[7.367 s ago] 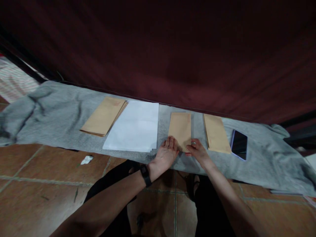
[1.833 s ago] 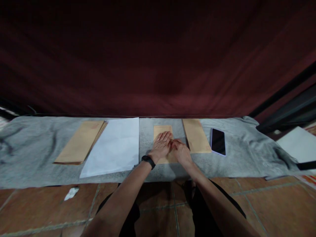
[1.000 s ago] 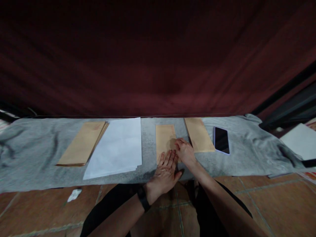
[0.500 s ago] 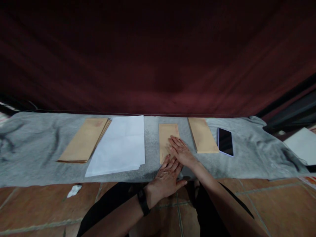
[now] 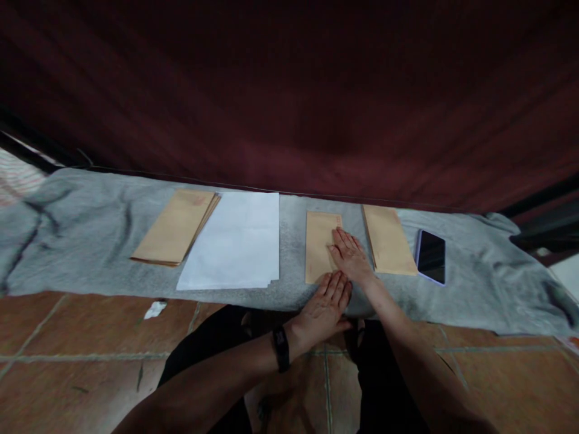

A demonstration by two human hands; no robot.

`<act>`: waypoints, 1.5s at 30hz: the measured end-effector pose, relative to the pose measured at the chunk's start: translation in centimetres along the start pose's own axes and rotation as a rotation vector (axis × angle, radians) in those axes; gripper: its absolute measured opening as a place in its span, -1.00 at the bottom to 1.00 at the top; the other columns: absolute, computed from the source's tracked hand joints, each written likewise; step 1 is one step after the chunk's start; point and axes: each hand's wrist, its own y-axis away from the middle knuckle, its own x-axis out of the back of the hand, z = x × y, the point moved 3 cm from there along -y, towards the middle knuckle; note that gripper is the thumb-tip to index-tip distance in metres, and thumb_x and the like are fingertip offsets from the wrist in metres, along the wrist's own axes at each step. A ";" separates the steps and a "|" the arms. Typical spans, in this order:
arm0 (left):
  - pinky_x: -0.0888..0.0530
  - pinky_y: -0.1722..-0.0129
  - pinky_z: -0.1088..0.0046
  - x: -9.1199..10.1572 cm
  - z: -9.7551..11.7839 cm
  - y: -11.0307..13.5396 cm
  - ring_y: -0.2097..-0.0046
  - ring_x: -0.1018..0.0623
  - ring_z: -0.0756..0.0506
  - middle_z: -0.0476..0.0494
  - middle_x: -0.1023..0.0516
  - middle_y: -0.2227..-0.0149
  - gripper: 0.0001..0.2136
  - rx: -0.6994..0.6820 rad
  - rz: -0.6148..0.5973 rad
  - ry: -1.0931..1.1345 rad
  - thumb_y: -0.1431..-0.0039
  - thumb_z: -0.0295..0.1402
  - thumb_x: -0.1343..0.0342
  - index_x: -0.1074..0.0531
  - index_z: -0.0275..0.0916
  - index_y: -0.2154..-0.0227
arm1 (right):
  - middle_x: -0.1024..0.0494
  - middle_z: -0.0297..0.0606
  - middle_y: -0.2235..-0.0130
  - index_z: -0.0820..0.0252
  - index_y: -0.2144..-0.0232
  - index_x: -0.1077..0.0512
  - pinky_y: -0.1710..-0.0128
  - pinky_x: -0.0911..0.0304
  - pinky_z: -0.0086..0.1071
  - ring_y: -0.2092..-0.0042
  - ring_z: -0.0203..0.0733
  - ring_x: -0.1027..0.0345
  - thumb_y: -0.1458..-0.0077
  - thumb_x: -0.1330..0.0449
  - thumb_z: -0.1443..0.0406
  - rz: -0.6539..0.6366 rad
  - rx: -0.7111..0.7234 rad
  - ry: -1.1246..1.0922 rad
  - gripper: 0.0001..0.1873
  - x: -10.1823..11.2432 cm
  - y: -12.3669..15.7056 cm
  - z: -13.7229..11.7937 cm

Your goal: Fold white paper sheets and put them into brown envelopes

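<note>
A single brown envelope (image 5: 318, 244) lies flat on the grey cloth in front of me. My right hand (image 5: 351, 256) rests palm down on its right side, fingers stretched out and pointing away. My left hand (image 5: 323, 306) lies flat at its near edge, with the fingertips at the lower right corner and just under the right hand. Both hands are open and grip nothing. To the right is another stack of brown envelopes (image 5: 389, 241). On the left, a stack of white paper (image 5: 235, 241) touches a further pile of brown envelopes (image 5: 176, 226).
A phone (image 5: 431, 256) in a purple case lies at the right. The grey cloth (image 5: 90, 241) covers the long narrow surface, with a dark red curtain (image 5: 289, 108) hanging behind it. A crumpled white tissue (image 5: 155, 309) is on the tiled floor (image 5: 99, 328).
The camera view has tilted and shifted, so everything sits higher and more to the right. My hands have slid slightly towards the envelope's right edge, still lying flat.
</note>
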 end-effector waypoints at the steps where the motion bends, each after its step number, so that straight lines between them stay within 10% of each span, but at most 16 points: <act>1: 0.03 -0.40 0.05 0.1 -0.1 0.0 -0.42 -0.10 -0.37 -0.57 -0.07 -0.39 -0.14 -0.006 0.000 -0.006 -0.23 0.10 -0.06 -0.08 -0.56 -0.32 | -0.14 -0.07 -0.39 0.30 -0.38 -0.08 -0.36 0.06 -0.09 -0.40 -0.05 0.00 -0.40 0.18 0.13 0.019 -0.009 0.012 -0.38 -0.1 0.0 0.1; 14: 0.02 -0.39 0.02 0.2 -0.1 0.1 -0.41 -0.12 -0.40 -0.61 -0.10 -0.38 -0.13 -0.040 0.006 -0.059 -0.22 0.14 -0.05 -0.12 -0.59 -0.30 | -0.20 0.08 -0.36 0.44 -0.32 -0.19 -0.32 -0.04 0.00 -0.37 0.08 -0.08 -0.36 0.16 0.26 0.137 -0.078 -0.003 -0.42 0.6 0.2 0.1; 21: 0.03 -0.39 -0.02 -0.5 0.0 0.2 -0.38 -0.19 -0.38 -0.56 -0.25 -0.32 -0.18 -0.035 0.008 -0.066 -0.25 0.13 -0.01 -0.17 -0.54 -0.29 | -0.03 -0.19 -0.44 0.15 -0.38 -0.10 -0.40 0.11 -0.07 -0.44 -0.13 0.12 -0.40 0.15 0.13 -0.092 0.133 -0.148 -0.41 0.7 0.6 -1.7; 45: -0.35 -0.21 0.17 1.8 -1.1 0.0 -0.22 -0.44 -0.27 -0.51 -0.47 -0.15 -0.51 0.105 0.094 0.025 -0.38 -0.11 0.02 -0.39 -0.48 -0.11 | -0.15 -0.05 -0.39 0.33 -0.38 -0.09 -0.36 0.06 -0.07 -0.41 -0.03 0.00 -0.40 0.14 0.14 0.023 -0.081 0.014 -0.38 0.6 0.3 -0.2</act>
